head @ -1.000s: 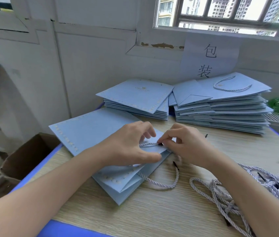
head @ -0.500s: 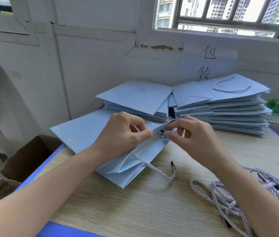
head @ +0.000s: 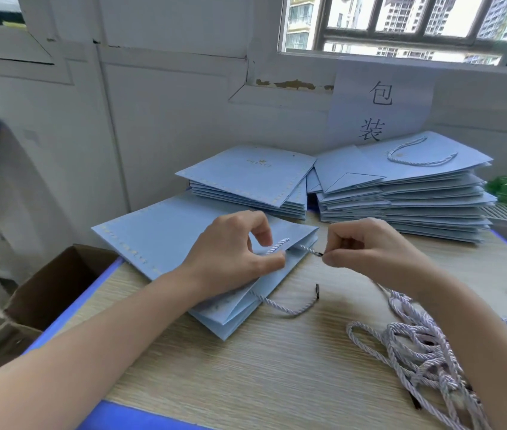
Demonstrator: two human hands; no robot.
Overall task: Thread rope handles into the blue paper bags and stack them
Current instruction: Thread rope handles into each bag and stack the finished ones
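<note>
Pinching twisted rope, right hand; left hand gripping flat matte paper bag.

Sign on the wall: a white paper sheet taped under the window at my 1 o'clock, with two large black characters one above the other, 包 over 装.
Print on the bags: the top bag of the left stack at my 12 o'clock carries a small gold mark and one line of gold lettering, too faint for me to read.
</note>
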